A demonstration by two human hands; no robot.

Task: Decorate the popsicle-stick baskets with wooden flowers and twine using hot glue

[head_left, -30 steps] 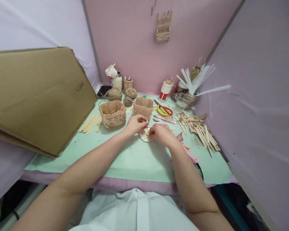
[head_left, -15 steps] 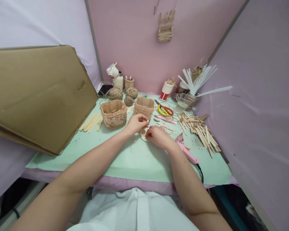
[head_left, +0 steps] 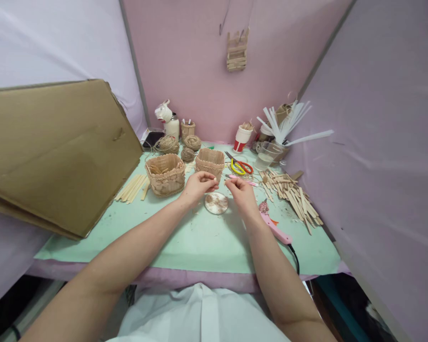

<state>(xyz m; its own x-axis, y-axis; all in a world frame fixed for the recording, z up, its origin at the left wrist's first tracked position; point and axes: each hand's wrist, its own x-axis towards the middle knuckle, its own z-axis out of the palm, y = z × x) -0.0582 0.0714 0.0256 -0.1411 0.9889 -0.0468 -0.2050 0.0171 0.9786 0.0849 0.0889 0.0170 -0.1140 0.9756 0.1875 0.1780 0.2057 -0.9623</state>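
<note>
My left hand [head_left: 200, 185] is pinched on a small pale piece, too small to name, just in front of a wooden basket [head_left: 209, 163]. Facing it, my right hand [head_left: 241, 192] has thumb and fingertips pressed together; what they hold, if anything, I cannot make out. Below and between the hands lies a round clear dish [head_left: 216, 203] with small light-brown bits in it. A second wooden basket [head_left: 165, 176], with wood pieces inside, stands left of my left hand. Beside my right forearm rests a pink glue gun [head_left: 276, 230] with a black cord.
Wooden sticks lie in a pile [head_left: 296, 194] at right and a small bundle [head_left: 131, 188] at left. Scissors [head_left: 239, 165], twine balls [head_left: 169, 144], a red-and-white cup [head_left: 242, 137] and clear glue sticks [head_left: 285, 124] stand toward the back. A cardboard sheet [head_left: 60, 156] leans at left.
My right hand has lifted from the round dish and moved up and right, uncovering it. My left hand stays near the basket, still pinching. The whole view has shifted slightly.
</note>
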